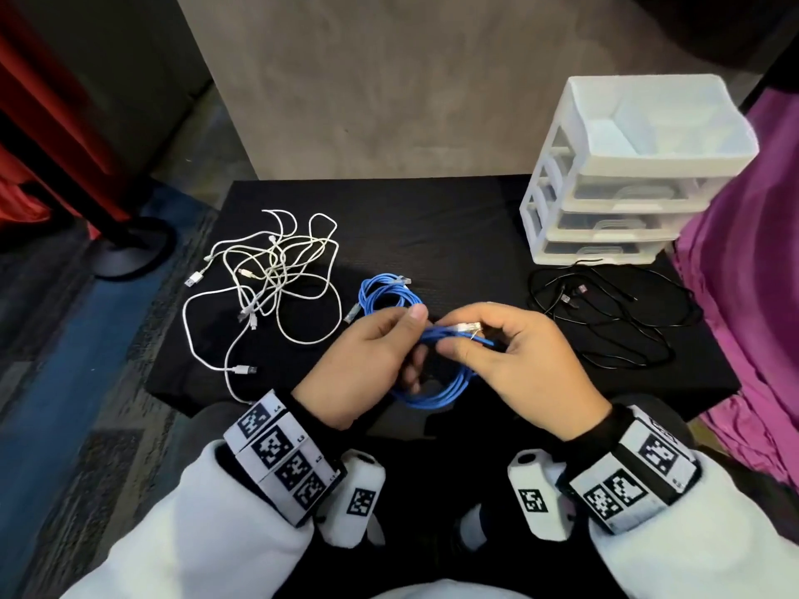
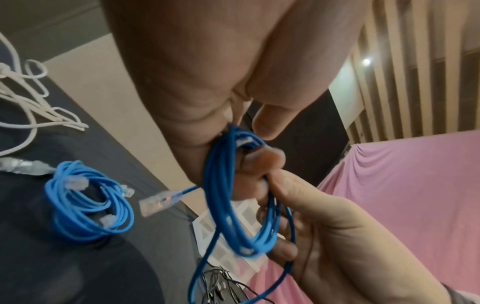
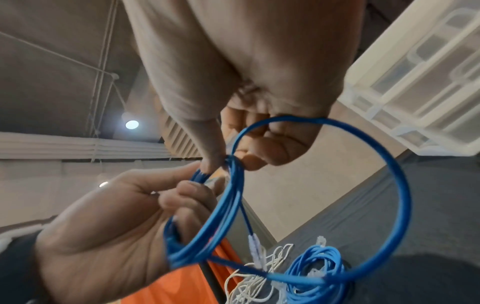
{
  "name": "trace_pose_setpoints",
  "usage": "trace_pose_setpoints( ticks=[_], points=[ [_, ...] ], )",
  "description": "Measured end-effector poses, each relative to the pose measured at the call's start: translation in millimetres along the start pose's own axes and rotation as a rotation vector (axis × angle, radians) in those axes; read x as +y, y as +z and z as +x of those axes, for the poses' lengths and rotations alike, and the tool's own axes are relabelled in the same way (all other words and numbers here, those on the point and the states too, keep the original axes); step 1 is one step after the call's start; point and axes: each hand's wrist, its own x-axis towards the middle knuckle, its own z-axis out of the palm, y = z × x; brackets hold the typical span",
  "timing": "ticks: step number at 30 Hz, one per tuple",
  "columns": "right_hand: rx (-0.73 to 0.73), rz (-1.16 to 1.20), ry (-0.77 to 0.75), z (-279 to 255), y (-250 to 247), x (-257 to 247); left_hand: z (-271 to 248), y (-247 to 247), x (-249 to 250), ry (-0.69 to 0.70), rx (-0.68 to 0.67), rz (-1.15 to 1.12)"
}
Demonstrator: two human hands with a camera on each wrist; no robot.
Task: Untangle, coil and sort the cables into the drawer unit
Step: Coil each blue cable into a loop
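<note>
So far only one blue coil (image 1: 386,292) is laid finished on the black table (image 1: 432,218), a second blue cable (image 1: 436,393) is gripped in both the left hand (image 1: 367,365) and right hand (image 1: 519,361) mid-wrap, while the white tangle (image 1: 276,274) and black cables (image 1: 614,322) are left untouched outside the drawer unit (image 1: 622,175)

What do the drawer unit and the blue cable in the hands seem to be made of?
Drawer unit: likely plastic, a matte white frame with translucent, see-through drawers. Blue cable: smooth, probably rubbery plastic jacket that bends into loops; its plug looks like clear hard plastic.
</note>
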Motion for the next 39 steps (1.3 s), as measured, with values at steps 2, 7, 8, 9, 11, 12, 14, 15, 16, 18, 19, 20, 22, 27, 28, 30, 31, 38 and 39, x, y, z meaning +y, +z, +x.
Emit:
trace_pose_setpoints(
  ticks=[2, 7, 8, 9, 11, 12, 14, 15, 16, 18, 19, 20, 22, 27, 28, 30, 31, 38, 39],
  points=[
    [0.095, 0.082, 0.02, 1.5, 0.0, 2.4, -1.0, -2.2, -3.2, 0.01, 0.065, -0.104],
    [0.272, 0.278, 0.136, 5.0, 2.8, 8.8, -12.3, 7.5, -18.5, 0.025, 0.074, -0.373],
    [0.254, 0.3, 0.152, 3.7, 6.3, 7.6, -11.2, 10.8, -19.8, 0.06, 0.112, -0.399],
    [0.222, 0.337, 0.167, 2.0, 10.4, 5.9, -8.6, 13.2, -20.1, 0.096, 0.172, -0.408],
    [0.154, 0.43, 0.209, 0.1, 14.8, 4.0, -1.6, 12.7, -17.9, 0.15, 0.299, -0.409],
    [0.141, 0.461, 0.236, -0.2, 13.6, 5.1, 1.4, 9.4, -16.2, 0.162, 0.345, -0.42],
    [0.171, 0.477, 0.28, 1.0, 5.7, 9.2, 6.5, -1.5, -12.2, 0.164, 0.409, -0.457],
    [0.195, 0.468, 0.295, 1.8, -0.5, 11.9, 8.4, -7.4, -10.1, 0.161, 0.435, -0.476],
    [0.215, 0.457, 0.308, 1.9, -7.0, 14.7, 9.8, -13.4, -9.0, 0.158, 0.46, -0.491],
    [0.251, 0.434, 0.331, 0.3, -18.5, 19.3, 11.3, -23.1, -9.0, 0.158, 0.496, -0.5],
    [0.253, 0.431, 0.336, -1.2, -23.4, 19.4, 11.6, -26.3, -10.1, 0.159, 0.51, -0.487],
    [0.242, 0.432, 0.335, -3.6, -27.7, 17.7, 11.6, -28.3, -11.9, 0.159, 0.526, -0.458],
    [0.2, 0.45, 0.314, -8.9, -32.8, 10.2, 11.8, -28.8, -16.4, 0.155, 0.561, -0.365],
    [0.129, 0.381, 0.203, -11.0, -26.2, -11.0, 13.7, -15.0, -24.1, 0.19, 0.552, -0.079],
    [0.121, 0.292, 0.176, -9.7, -23.3, -12.5, 13.9, -12.3, -25.0, 0.21, 0.535, -0.022],
    [0.096, 0.107, 0.12, -6.9, -16.3, -10.9, 13.2, -8.1, -25.2, 0.25, 0.497, 0.074],
    [0.085, 0.022, 0.082, -5.9, -12.0, -9.6, 12.0, -6.3, -24.3, 0.258, 0.475, 0.109],
    [0.251, -0.561, -0.221, 10.5, 5.7, 1.2, 4.2, 8.1, -15.4, 0.134, 0.249, 0.066],
    [0.202, -0.492, -0.194, 12.4, 5.3, 3.0, 4.0, 7.0, -14.5, 0.115, 0.235, 0.037]
  ],
)
